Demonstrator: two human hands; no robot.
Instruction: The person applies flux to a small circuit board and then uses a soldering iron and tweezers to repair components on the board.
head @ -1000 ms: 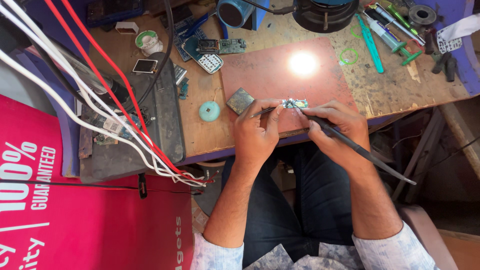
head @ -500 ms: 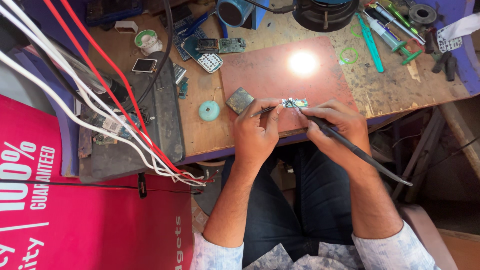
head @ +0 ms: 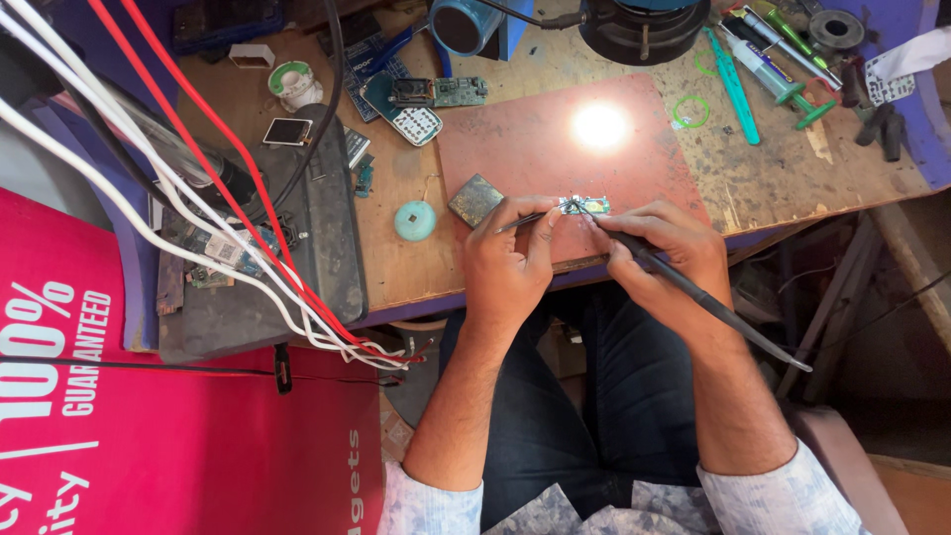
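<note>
Over the small circuit board, left hand pinches tweezers; right hand grips soldering iron.

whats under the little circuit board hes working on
The small circuit board lies on a reddish-brown mat on the wooden bench. The left hand and right hand cover the mat's near edge, so what lies there is hidden.
</note>
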